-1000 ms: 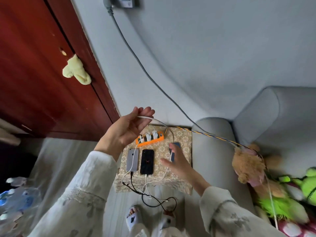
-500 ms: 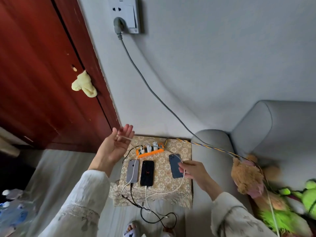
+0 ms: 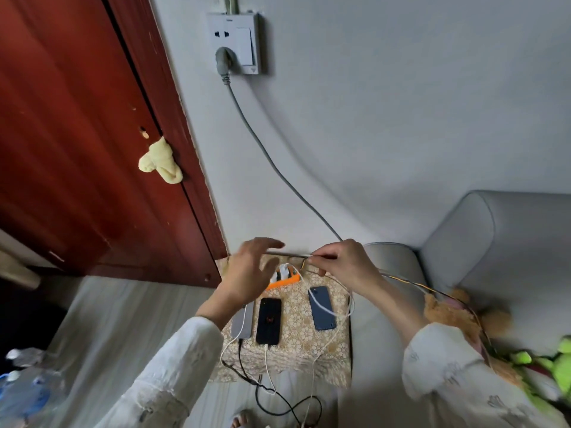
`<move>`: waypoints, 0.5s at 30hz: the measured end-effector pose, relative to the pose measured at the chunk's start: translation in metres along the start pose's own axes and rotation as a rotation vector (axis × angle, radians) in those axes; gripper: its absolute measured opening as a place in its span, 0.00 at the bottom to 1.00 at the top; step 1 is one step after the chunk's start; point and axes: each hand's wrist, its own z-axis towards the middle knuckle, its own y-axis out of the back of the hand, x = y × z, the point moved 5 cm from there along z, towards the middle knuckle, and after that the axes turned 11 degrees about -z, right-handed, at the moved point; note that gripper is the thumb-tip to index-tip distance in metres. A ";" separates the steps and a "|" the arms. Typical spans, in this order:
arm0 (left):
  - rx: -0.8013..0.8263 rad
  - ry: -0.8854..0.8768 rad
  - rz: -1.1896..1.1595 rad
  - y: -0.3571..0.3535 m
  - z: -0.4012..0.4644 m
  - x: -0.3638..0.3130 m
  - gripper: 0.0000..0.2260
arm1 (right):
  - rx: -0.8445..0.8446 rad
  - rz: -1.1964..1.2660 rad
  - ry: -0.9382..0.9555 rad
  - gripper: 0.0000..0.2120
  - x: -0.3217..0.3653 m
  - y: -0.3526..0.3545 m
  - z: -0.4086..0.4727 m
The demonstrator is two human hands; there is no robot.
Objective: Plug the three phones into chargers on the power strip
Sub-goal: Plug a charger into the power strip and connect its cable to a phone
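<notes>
Orange plastic marks the power strip (image 3: 282, 281), which lies at the far edge of a small table covered in a beige floral lace cloth (image 3: 321, 344), in the lower centre of the head view. White charger blocks (image 3: 282, 271) stand in the strip, partly hidden behind the left hand (image 3: 247, 273). That hand hovers over the strip with its fingers spread and relaxed, grasping nothing that can be made out. The right hand (image 3: 343, 262), just right of it, pinches a thin white cable (image 3: 347, 307) between thumb and fingertips; the cable loops down across the dark blue phone (image 3: 322, 307) lying face down on the right side of the cloth. Left of that, in the middle, lies a black phone with a dim red mark on its screen (image 3: 269, 321), a white lead entering its near end. Further left a silver-grey phone (image 3: 242, 322) lies partly under the left wrist, with leads at its near end too. Black and white cables (image 3: 278, 396) trail off the near edge of the table toward the floor.

In the upper centre a white wall socket plate (image 3: 236, 43) holds a grey plug whose grey cord (image 3: 272, 163) runs down the wall toward the table. A dark red wooden door (image 3: 77, 134) fills the left side, a pale yellow cloth (image 3: 160, 160) at its edge. A grey sofa (image 3: 494, 242) sits at the right, with plush toys (image 3: 454, 313) on the seat.
</notes>
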 end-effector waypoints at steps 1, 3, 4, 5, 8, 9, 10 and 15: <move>0.100 -0.042 0.013 -0.008 0.001 -0.006 0.15 | 0.010 0.040 0.005 0.05 0.004 0.002 0.000; 0.153 -0.074 -0.039 -0.015 0.000 -0.011 0.13 | 0.016 0.120 0.021 0.05 0.010 0.007 -0.002; 0.130 -0.070 -0.084 -0.015 -0.001 -0.012 0.10 | 0.026 0.145 0.036 0.04 0.013 0.009 -0.003; 0.092 -0.064 -0.120 -0.012 -0.001 -0.012 0.07 | 0.044 0.159 0.052 0.04 0.015 0.009 -0.005; -0.095 -0.018 -0.174 0.006 0.002 -0.004 0.05 | 0.087 0.200 0.057 0.07 0.011 0.009 -0.008; -0.166 0.003 -0.226 0.013 0.004 -0.001 0.06 | 0.092 0.228 0.034 0.08 0.004 0.009 -0.008; -0.234 0.025 -0.301 0.021 0.006 0.003 0.07 | 0.096 0.270 -0.004 0.08 -0.003 0.009 -0.007; -0.505 0.105 -0.648 0.061 0.009 0.027 0.13 | 0.059 0.380 -0.199 0.05 -0.057 0.010 -0.015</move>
